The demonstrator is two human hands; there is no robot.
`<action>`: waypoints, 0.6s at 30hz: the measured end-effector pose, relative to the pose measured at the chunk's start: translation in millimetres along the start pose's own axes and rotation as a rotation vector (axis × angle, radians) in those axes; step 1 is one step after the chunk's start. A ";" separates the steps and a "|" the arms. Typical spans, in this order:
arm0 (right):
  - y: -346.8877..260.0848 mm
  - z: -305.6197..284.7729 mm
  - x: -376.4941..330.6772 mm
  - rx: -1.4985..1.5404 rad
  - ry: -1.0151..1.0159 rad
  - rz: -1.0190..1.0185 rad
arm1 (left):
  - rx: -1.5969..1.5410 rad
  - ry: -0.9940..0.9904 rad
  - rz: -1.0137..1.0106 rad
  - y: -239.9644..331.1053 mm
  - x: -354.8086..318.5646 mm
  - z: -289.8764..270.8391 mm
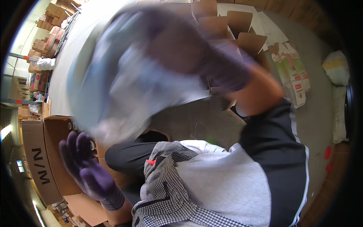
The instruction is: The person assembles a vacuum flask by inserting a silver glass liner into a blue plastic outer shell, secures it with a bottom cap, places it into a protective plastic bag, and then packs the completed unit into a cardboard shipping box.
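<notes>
My right hand (179, 47), in a dark purple glove, is raised at the upper middle and smeared by motion. From it hangs a large pale blue and white thing (124, 83), loose like plastic wrapping; blur hides its exact kind and the fingertips. At the lower left, my left hand (90, 168) wears a purple glove too. Its fingers are apart and nothing is in them. It is beside a large open cardboard box (39, 159), just below the lower end of the blurred thing.
Several open cardboard boxes (240, 20) stand at the far middle. Flattened printed cartons (289, 72) lie on the floor to the right, with a white and yellow sack (335, 68) beyond. Stacked boxes (39, 81) line the far left. My bent legs (278, 155) take up the near side.
</notes>
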State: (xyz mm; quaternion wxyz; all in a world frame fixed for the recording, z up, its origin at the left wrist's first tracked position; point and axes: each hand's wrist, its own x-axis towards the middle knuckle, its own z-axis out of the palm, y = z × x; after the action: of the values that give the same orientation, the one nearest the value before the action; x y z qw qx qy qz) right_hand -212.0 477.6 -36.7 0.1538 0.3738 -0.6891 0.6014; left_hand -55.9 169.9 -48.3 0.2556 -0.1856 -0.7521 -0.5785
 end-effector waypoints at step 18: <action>135.0 -310.5 -272.6 -0.244 0.234 0.823 | -0.068 -0.167 -0.450 -94.9 -43.8 -7.9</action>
State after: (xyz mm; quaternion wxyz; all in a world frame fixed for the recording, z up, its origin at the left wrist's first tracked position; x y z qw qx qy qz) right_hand -196.8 860.3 -242.3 0.0215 -0.0233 -0.8243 0.5653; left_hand -74.0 138.2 -146.5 0.0509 -0.0691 -0.7732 -0.6283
